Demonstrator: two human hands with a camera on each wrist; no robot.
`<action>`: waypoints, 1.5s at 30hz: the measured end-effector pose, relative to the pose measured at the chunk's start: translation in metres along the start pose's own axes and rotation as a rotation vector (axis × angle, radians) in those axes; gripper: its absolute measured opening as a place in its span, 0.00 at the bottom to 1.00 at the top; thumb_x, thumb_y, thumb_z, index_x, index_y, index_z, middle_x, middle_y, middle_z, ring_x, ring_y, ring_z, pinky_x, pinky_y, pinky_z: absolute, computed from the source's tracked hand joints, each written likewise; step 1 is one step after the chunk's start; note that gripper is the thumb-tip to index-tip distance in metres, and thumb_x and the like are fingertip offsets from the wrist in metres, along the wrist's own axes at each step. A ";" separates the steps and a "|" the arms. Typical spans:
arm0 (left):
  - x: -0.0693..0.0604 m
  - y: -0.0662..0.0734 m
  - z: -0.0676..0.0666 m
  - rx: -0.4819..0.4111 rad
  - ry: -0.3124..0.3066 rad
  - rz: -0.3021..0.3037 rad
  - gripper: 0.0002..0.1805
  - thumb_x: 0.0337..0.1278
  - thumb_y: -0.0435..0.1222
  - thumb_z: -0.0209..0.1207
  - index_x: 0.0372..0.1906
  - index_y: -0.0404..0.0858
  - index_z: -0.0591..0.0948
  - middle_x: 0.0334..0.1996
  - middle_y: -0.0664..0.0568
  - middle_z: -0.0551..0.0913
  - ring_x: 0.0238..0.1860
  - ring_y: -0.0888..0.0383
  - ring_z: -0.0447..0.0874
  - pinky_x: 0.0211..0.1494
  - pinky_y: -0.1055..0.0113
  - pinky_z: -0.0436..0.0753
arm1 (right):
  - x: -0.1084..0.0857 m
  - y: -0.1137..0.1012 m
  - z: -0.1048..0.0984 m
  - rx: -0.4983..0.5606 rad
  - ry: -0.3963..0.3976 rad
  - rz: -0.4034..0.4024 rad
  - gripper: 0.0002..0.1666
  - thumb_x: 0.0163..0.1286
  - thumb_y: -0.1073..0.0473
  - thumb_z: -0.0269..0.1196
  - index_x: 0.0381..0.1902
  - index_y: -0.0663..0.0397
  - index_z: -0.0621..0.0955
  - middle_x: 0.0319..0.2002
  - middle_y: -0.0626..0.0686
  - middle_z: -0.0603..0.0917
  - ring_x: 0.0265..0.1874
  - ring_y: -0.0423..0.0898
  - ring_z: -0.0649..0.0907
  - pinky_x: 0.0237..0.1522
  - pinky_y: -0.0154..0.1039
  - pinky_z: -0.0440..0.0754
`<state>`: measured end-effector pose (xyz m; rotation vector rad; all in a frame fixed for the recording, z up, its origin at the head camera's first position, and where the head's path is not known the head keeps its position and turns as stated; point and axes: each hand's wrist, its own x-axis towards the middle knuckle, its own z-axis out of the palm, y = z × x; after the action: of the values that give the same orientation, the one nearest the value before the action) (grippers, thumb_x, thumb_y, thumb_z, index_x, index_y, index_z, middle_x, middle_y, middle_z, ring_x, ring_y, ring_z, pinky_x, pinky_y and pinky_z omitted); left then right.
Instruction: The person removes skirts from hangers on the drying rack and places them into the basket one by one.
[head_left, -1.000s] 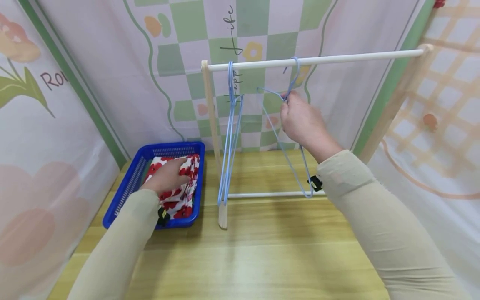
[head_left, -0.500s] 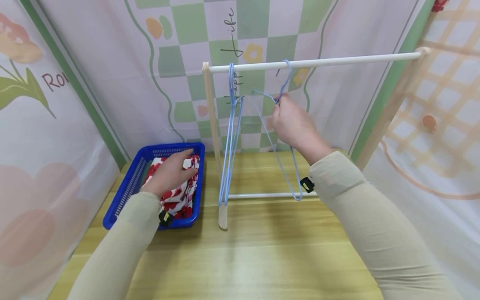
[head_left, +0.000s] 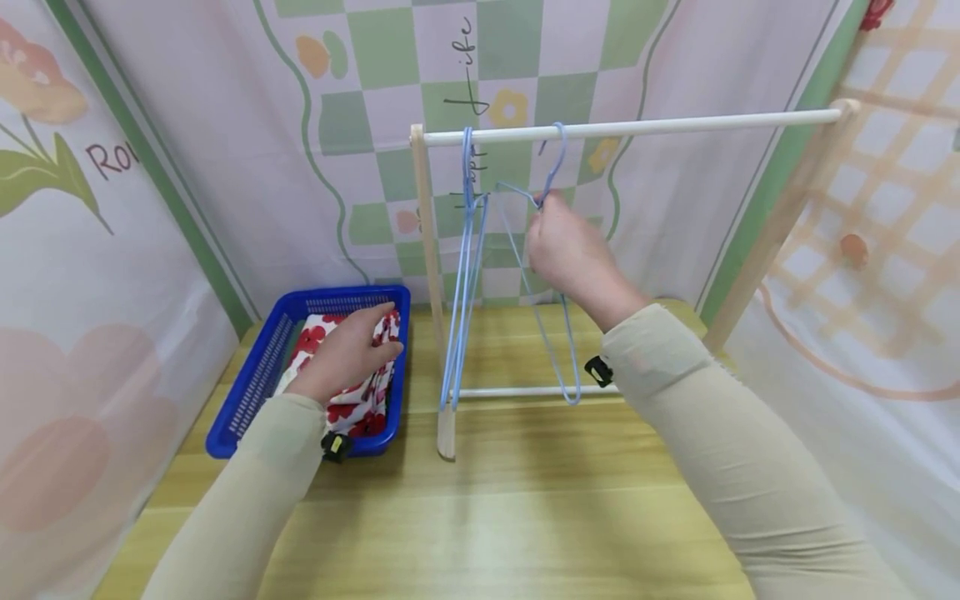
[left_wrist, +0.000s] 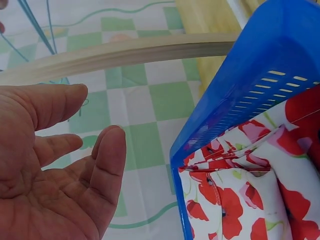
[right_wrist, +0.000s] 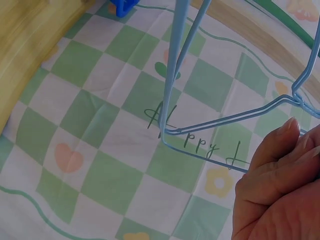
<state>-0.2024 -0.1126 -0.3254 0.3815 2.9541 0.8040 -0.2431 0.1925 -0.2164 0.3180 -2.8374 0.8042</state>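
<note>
My right hand (head_left: 573,250) grips the neck of a light blue wire hanger (head_left: 563,148), whose hook curves over the white rod (head_left: 690,125) of the rack. Curled fingers just below the hook also show in the right wrist view. My left hand (head_left: 348,354) is above the blue basket (head_left: 251,367), thumb and fingers apart and nothing between them. Folded white cloth with red flowers (left_wrist: 230,205) lies in that basket, partly hidden by the hand in the head view. More blue wire hangers (head_left: 468,167) hang together at the rod's left end.
A wooden left post (head_left: 424,208) and right post (head_left: 780,229) hold up the rod. A white lower bar (head_left: 517,392) runs just above the wooden table (head_left: 487,517). Printed fabric walls (head_left: 517,42) close off the back and sides.
My right hand has moved left, sliding the hanger along the rod towards the others. My left hand has shifted slightly right over the basket, its fingers off the cloth.
</note>
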 end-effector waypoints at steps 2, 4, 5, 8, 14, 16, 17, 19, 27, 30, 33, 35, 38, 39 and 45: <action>0.000 0.000 0.002 0.007 0.000 0.002 0.40 0.74 0.43 0.61 0.82 0.36 0.59 0.79 0.38 0.64 0.78 0.38 0.62 0.79 0.39 0.63 | 0.001 -0.002 0.001 -0.002 -0.005 0.004 0.30 0.84 0.55 0.33 0.76 0.60 0.63 0.39 0.60 0.81 0.30 0.57 0.80 0.33 0.51 0.80; -0.001 0.001 0.003 0.013 0.003 -0.002 0.40 0.74 0.43 0.61 0.82 0.36 0.59 0.79 0.38 0.64 0.79 0.38 0.61 0.79 0.40 0.63 | 0.001 -0.004 0.002 0.001 -0.015 0.012 0.30 0.84 0.54 0.32 0.76 0.60 0.62 0.40 0.60 0.82 0.32 0.57 0.82 0.35 0.51 0.80; -0.001 0.001 0.003 0.015 0.005 -0.003 0.39 0.74 0.43 0.61 0.82 0.36 0.59 0.79 0.38 0.64 0.79 0.38 0.61 0.80 0.40 0.63 | 0.002 -0.006 0.002 0.001 -0.018 0.016 0.30 0.84 0.54 0.32 0.76 0.60 0.62 0.40 0.60 0.83 0.32 0.58 0.83 0.35 0.51 0.81; -0.001 0.001 0.004 0.018 0.004 -0.002 0.39 0.75 0.43 0.60 0.82 0.35 0.59 0.79 0.37 0.63 0.79 0.37 0.61 0.80 0.39 0.62 | 0.003 -0.010 0.005 0.003 -0.018 0.020 0.30 0.84 0.55 0.33 0.77 0.59 0.62 0.44 0.60 0.85 0.32 0.57 0.83 0.34 0.50 0.82; -0.001 0.001 0.007 0.015 0.000 -0.010 0.40 0.75 0.43 0.60 0.82 0.34 0.59 0.79 0.37 0.63 0.79 0.38 0.61 0.79 0.40 0.63 | 0.003 -0.018 0.010 -0.012 -0.019 0.015 0.30 0.84 0.55 0.33 0.76 0.61 0.61 0.40 0.58 0.84 0.28 0.54 0.82 0.30 0.47 0.83; -0.001 0.000 0.008 0.018 0.003 -0.004 0.39 0.74 0.42 0.61 0.81 0.33 0.59 0.79 0.37 0.64 0.79 0.37 0.62 0.79 0.40 0.63 | 0.003 -0.020 0.011 -0.010 -0.021 0.014 0.30 0.84 0.55 0.33 0.77 0.61 0.61 0.38 0.58 0.84 0.27 0.54 0.82 0.29 0.47 0.83; -0.001 0.000 0.008 0.020 0.003 -0.003 0.39 0.74 0.42 0.61 0.81 0.33 0.59 0.79 0.36 0.64 0.78 0.37 0.62 0.79 0.40 0.63 | 0.003 -0.021 0.011 -0.011 -0.023 0.016 0.30 0.84 0.55 0.33 0.77 0.61 0.60 0.38 0.58 0.83 0.27 0.54 0.82 0.29 0.47 0.82; -0.001 0.000 0.009 0.025 0.004 -0.001 0.39 0.74 0.42 0.61 0.81 0.32 0.60 0.79 0.36 0.64 0.78 0.37 0.62 0.79 0.40 0.63 | 0.002 -0.023 0.012 -0.013 -0.025 0.024 0.31 0.85 0.54 0.32 0.77 0.61 0.59 0.38 0.58 0.83 0.28 0.55 0.81 0.30 0.48 0.82; 0.000 -0.001 0.011 0.026 0.010 -0.007 0.39 0.74 0.42 0.61 0.81 0.32 0.60 0.79 0.36 0.64 0.79 0.36 0.62 0.79 0.39 0.62 | 0.001 -0.036 0.015 -0.026 -0.048 0.062 0.31 0.84 0.52 0.30 0.78 0.59 0.57 0.36 0.58 0.81 0.30 0.58 0.81 0.30 0.49 0.81; 0.000 -0.001 0.013 0.024 0.007 -0.010 0.39 0.74 0.42 0.61 0.81 0.33 0.60 0.79 0.36 0.64 0.78 0.37 0.62 0.79 0.40 0.63 | 0.001 -0.039 0.017 -0.035 -0.032 0.046 0.30 0.84 0.54 0.32 0.76 0.60 0.59 0.35 0.57 0.81 0.29 0.57 0.81 0.30 0.49 0.81; -0.001 -0.001 0.014 0.026 0.002 -0.020 0.39 0.75 0.43 0.61 0.81 0.34 0.60 0.79 0.37 0.64 0.78 0.37 0.63 0.79 0.40 0.64 | 0.001 -0.040 0.019 -0.050 -0.015 0.031 0.28 0.83 0.55 0.33 0.74 0.60 0.61 0.35 0.57 0.81 0.30 0.57 0.80 0.31 0.49 0.80; -0.001 0.000 0.015 0.028 0.000 -0.028 0.39 0.74 0.43 0.62 0.81 0.35 0.60 0.79 0.38 0.64 0.78 0.38 0.64 0.79 0.40 0.65 | 0.001 -0.040 0.020 -0.044 -0.009 0.027 0.28 0.83 0.55 0.34 0.74 0.60 0.62 0.36 0.57 0.81 0.31 0.57 0.80 0.32 0.49 0.80; -0.001 0.001 0.016 0.032 -0.005 -0.031 0.40 0.74 0.43 0.62 0.82 0.36 0.59 0.79 0.38 0.64 0.78 0.38 0.64 0.78 0.40 0.65 | 0.000 -0.040 0.021 -0.028 0.001 0.015 0.28 0.83 0.54 0.33 0.72 0.60 0.63 0.37 0.56 0.81 0.31 0.57 0.80 0.33 0.50 0.79; -0.001 0.001 0.017 0.035 -0.006 -0.031 0.40 0.74 0.43 0.62 0.82 0.36 0.59 0.79 0.38 0.65 0.78 0.38 0.64 0.78 0.40 0.65 | 0.000 -0.040 0.022 -0.022 0.007 0.008 0.27 0.83 0.54 0.33 0.71 0.60 0.64 0.37 0.56 0.80 0.32 0.57 0.80 0.33 0.50 0.79; -0.001 0.003 0.018 0.065 0.003 -0.029 0.40 0.74 0.43 0.62 0.82 0.35 0.59 0.78 0.39 0.65 0.78 0.39 0.64 0.79 0.42 0.65 | 0.000 -0.040 0.025 0.056 0.050 -0.003 0.28 0.85 0.45 0.32 0.61 0.58 0.69 0.38 0.57 0.77 0.35 0.57 0.78 0.36 0.52 0.78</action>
<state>-0.1982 -0.1018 -0.3399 0.3407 2.9875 0.7078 -0.2357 0.1457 -0.2170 0.3058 -2.7718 0.8794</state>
